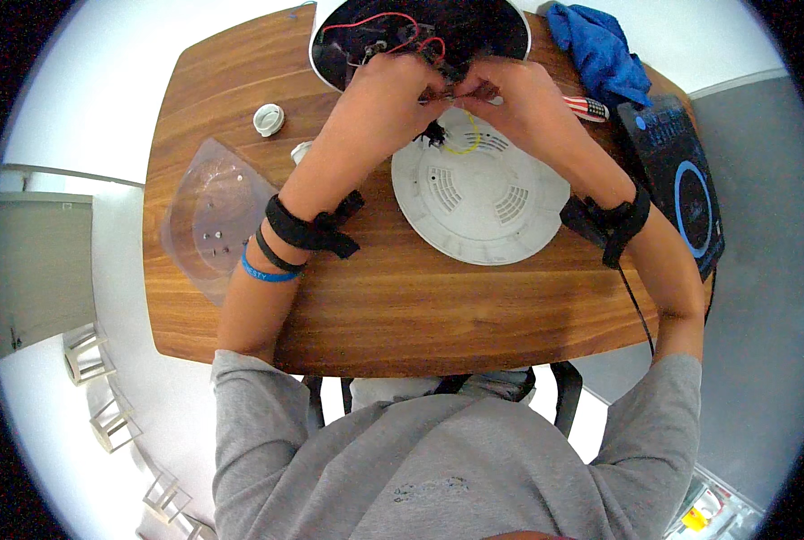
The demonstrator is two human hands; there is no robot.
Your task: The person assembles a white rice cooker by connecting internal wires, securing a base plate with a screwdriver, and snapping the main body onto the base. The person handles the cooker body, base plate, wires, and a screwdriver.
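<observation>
My left hand (pixel 400 88) and my right hand (pixel 512 94) meet fingertip to fingertip, both closed in a pinch on thin wires whose ends I cannot make out. Just beyond them lies a white round appliance housing (pixel 526 40), its dark inside turned up, with a red wire (pixel 379 16) looping across it. Below the fingers is a round white base plate (pixel 478 229) with slotted vents. A yellow wire (pixel 477 142) hangs over that plate, beside a small black bundle (pixel 433 133). My fingers hide part of the wiring.
A clear plastic sheet (pixel 190 198) with several small screws lies on the left of the wooden table (pixel 402 328). Nearby sits a white cap (pixel 269 120). To the right are a flag-patterned handle (pixel 587 109), a blue cloth (pixel 600 54) and a black induction cooktop (pixel 681 180).
</observation>
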